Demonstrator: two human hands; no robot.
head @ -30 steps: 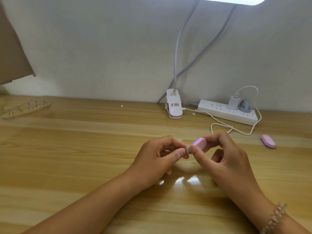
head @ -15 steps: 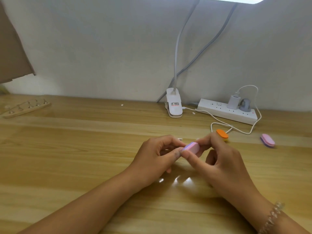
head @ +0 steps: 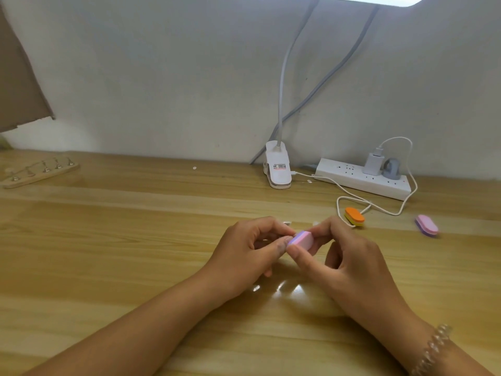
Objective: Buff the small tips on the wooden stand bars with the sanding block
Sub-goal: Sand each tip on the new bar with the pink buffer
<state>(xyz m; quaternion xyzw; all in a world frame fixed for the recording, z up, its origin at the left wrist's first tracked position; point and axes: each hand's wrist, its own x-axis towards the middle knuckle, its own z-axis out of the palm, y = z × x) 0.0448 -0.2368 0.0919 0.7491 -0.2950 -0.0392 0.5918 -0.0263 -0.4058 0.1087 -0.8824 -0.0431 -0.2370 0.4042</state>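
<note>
Block (head: pixel 301 241) sits pinched in the right hand (head: pixel 352 267) — left hand (head: pixel 244 256) curls against its end, I cannot tell on what. Stand (head: pixel 36 178) lies at ten o'clock.

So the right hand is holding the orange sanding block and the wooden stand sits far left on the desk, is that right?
Not quite. In the head view the right hand holds the pink sanding block; the orange block lies on the desk, untouched. The wooden stand does sit far left.
</note>
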